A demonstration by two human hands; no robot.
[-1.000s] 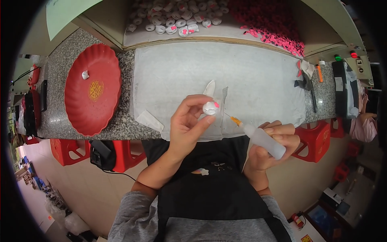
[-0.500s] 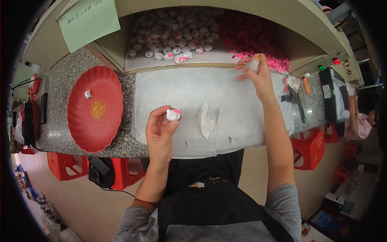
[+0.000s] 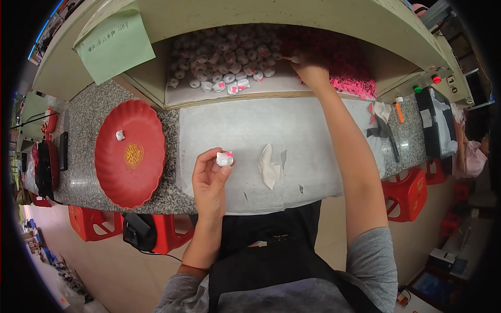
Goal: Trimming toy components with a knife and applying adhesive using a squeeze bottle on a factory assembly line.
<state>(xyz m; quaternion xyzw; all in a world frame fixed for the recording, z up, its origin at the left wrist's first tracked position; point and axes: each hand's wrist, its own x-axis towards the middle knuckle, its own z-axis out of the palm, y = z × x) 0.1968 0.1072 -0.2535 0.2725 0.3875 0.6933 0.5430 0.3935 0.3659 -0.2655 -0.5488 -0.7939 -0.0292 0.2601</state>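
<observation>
My left hand (image 3: 209, 182) holds a small white cat-head figure with a pink bow (image 3: 225, 158) in its fingertips above the white mat (image 3: 313, 135). My right hand (image 3: 311, 71) reaches far forward into the recessed shelf. It rests where the pile of white heads (image 3: 224, 68) meets the pile of pink bows (image 3: 349, 73). Its fingers are closed around a small glue bottle whose orange-tipped nozzle (image 3: 290, 59) pokes out to the left; the bottle's body is hidden.
A red plate (image 3: 138, 172) with one white piece (image 3: 120, 135) sits left of the mat. A crumpled white scrap (image 3: 269, 167) lies mid-mat. Tools and an orange marker (image 3: 399, 110) lie at the right. A green paper (image 3: 115, 47) hangs above. Another person (image 3: 472, 151) is at far right.
My right hand has moved from my lap up to the shelf's right end, then left onto the piles. My left hand with the figure has dropped lower over the mat.
</observation>
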